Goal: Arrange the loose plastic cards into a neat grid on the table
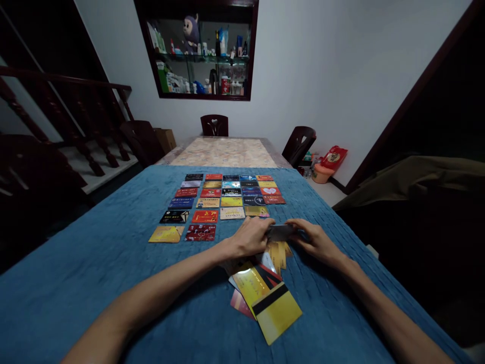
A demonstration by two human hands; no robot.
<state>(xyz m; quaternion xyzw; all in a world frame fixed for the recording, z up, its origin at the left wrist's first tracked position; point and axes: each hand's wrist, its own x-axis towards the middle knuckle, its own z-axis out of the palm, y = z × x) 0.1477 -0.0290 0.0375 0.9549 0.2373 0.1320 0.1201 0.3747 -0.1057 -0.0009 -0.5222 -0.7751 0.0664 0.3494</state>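
Note:
A dark grey card [280,233] is held between my two hands, above the blue cloth. My left hand [253,235] grips its left end with the fingers curled. At its right end, my right hand [311,239] pinches it between thumb and fingers. Below my hands lies a loose, overlapping pile of cards, with a yellow card with a black stripe [277,314] on top at the near end. Part of the pile is hidden under my left hand. Beyond it, several cards lie in rows, among them a dark red card [200,233] and a gold card [165,234].
A blue cloth [94,263] covers the near part of the table; a marble-patterned top [227,151] shows behind. Chairs stand around, one at the far end [214,125] and one at the right [299,145]. Brown fabric [409,177] hangs at the right.

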